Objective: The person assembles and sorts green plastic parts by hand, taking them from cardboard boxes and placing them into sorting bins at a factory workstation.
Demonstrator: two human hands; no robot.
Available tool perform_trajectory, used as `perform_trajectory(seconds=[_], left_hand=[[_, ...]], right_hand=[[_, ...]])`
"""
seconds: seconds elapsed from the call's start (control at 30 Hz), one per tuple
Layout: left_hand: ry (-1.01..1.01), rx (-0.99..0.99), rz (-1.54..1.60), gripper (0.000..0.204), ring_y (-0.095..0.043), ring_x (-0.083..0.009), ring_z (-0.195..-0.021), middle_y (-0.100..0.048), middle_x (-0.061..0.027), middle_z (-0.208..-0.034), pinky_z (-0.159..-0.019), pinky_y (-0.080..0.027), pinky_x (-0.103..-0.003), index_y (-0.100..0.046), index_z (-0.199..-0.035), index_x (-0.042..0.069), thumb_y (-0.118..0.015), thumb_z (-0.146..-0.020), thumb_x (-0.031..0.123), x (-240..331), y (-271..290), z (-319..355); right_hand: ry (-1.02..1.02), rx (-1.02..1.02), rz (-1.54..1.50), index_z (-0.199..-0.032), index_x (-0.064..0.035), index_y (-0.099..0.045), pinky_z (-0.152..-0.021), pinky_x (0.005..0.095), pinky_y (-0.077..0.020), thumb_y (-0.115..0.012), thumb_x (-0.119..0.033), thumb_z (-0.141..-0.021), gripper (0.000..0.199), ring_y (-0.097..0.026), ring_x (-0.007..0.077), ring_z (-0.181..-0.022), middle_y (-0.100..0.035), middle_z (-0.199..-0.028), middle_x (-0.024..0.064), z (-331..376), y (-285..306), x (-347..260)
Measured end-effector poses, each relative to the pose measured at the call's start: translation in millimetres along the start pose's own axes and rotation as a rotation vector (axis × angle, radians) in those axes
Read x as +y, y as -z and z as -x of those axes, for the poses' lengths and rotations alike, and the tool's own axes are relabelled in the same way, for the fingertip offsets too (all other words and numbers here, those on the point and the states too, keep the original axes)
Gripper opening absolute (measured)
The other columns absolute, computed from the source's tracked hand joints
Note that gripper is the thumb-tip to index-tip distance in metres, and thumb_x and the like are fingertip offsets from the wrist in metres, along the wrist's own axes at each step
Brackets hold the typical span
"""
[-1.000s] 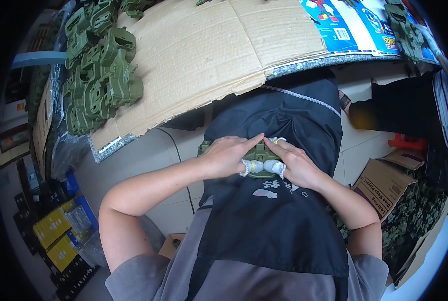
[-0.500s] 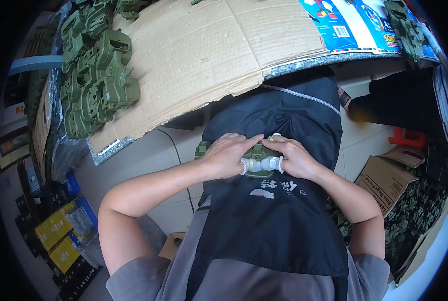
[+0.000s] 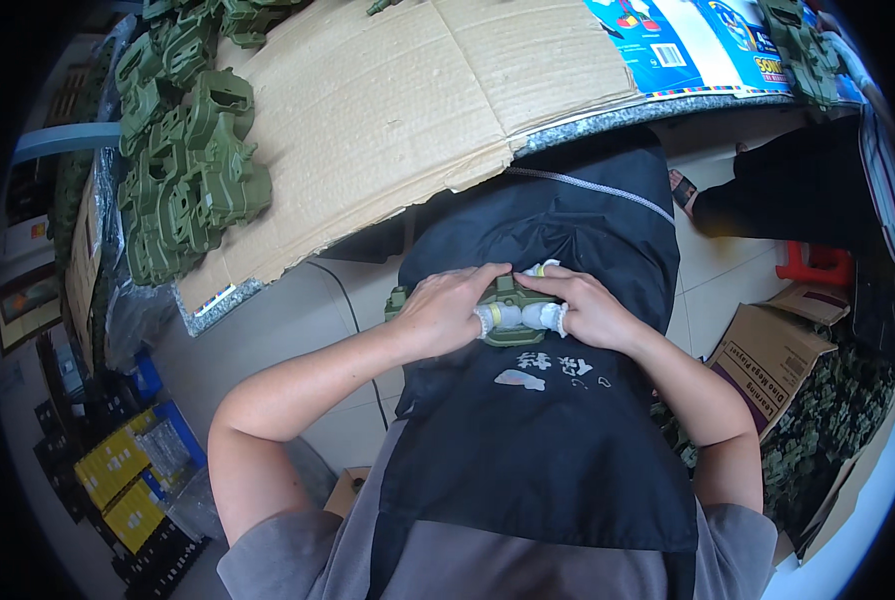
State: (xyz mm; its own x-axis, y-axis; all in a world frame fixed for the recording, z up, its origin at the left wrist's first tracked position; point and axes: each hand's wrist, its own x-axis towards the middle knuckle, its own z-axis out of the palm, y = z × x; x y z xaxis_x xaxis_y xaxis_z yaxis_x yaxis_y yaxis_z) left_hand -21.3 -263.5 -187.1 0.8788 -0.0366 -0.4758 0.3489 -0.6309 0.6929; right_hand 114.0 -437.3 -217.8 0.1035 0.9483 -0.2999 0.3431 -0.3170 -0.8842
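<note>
An olive-green plastic toy part (image 3: 508,293) rests in my lap against the black apron, gripped between my two hands. My left hand (image 3: 445,310) closes around its left side, index finger stretched along the top. On the other side, my right hand (image 3: 589,308) is closed on it, its index fingertip close to the left one near the middle. Both thumbs wear white coverings and press side by side on the near face. A white covering with a yellow band also wraps a right fingertip. My fingers hide much of the part.
Similar green parts (image 3: 229,185) are heaped on the table's left, on a cardboard sheet (image 3: 397,130). At right stands an open carton (image 3: 772,360) beside a mass of small green pieces (image 3: 827,440). Another person's dark-clad leg (image 3: 787,190) and a red stool (image 3: 815,265) are beyond.
The view has shifted slightly. Both hands stay on the green part, and their index fingertips have come closer together over its top.
</note>
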Motion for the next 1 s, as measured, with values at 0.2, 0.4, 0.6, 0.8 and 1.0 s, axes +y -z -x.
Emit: perform_trajectory(seconds=[0.2,0.4,0.6,0.8,1.0], left_hand=[[-0.017,0.030,0.171,0.049,-0.051,-0.0347,-0.106,-0.056,-0.0190,-0.108,-0.088,-0.040,-0.041,-0.045,-0.118,0.006,-0.055,-0.070,0.002,-4.1,-1.7,-2.5],[0.049,0.040,0.104,0.047,-0.052,-0.0346,-0.103,-0.057,-0.0177,-0.105,-0.086,-0.041,-0.041,-0.047,-0.115,0.008,-0.057,-0.069,0.003,-5.9,-2.7,-6.3],[-0.121,0.270,-0.139,0.090,-0.042,-0.0332,-0.117,-0.046,-0.0190,-0.124,-0.094,-0.036,-0.039,-0.026,-0.139,0.008,-0.073,-0.069,0.040,5.9,49.9,29.0],[0.136,0.318,0.744,0.081,-0.043,-0.0186,-0.117,-0.045,-0.0097,-0.127,-0.098,-0.034,-0.032,-0.028,-0.138,0.012,-0.074,-0.071,0.015,-41.9,0.5,64.6],[-0.024,0.499,0.396,0.076,-0.041,-0.0278,-0.122,-0.038,-0.0138,-0.134,-0.101,-0.034,-0.033,-0.033,-0.134,0.005,-0.069,-0.066,0.006,-5.5,6.3,67.4]], right_hand=[[-0.037,-0.021,-0.049,-0.122,0.0000,-0.050,-0.086,0.0326,-0.0415,-0.058,-0.005,-0.073,0.051,-0.055,0.0333,-0.096,-0.056,-0.101,0.0200,-11.3,-2.6,0.8],[-0.141,-0.043,-0.159,-0.121,-0.0017,-0.052,-0.087,0.0347,-0.0421,-0.052,0.001,-0.070,0.051,-0.056,0.0326,-0.098,-0.057,-0.103,0.0172,-14.4,-5.6,8.2],[-0.019,0.036,-0.383,-0.121,0.0001,-0.051,-0.087,0.0298,-0.0420,-0.055,0.001,-0.072,0.049,-0.057,0.0282,-0.099,-0.058,-0.104,0.0179,-2.4,1.8,16.6],[0.174,0.162,0.253,-0.124,-0.0011,-0.047,-0.093,0.0360,-0.0383,-0.067,-0.016,-0.074,0.056,-0.046,0.0331,-0.111,-0.049,-0.118,0.0184,-2.5,31.3,-25.5],[0.313,0.110,0.336,-0.132,-0.0068,-0.035,-0.084,0.0416,-0.0423,-0.068,-0.017,-0.070,0.071,-0.054,0.0356,-0.092,-0.055,-0.098,0.0188,-47.3,-13.1,-97.5]])
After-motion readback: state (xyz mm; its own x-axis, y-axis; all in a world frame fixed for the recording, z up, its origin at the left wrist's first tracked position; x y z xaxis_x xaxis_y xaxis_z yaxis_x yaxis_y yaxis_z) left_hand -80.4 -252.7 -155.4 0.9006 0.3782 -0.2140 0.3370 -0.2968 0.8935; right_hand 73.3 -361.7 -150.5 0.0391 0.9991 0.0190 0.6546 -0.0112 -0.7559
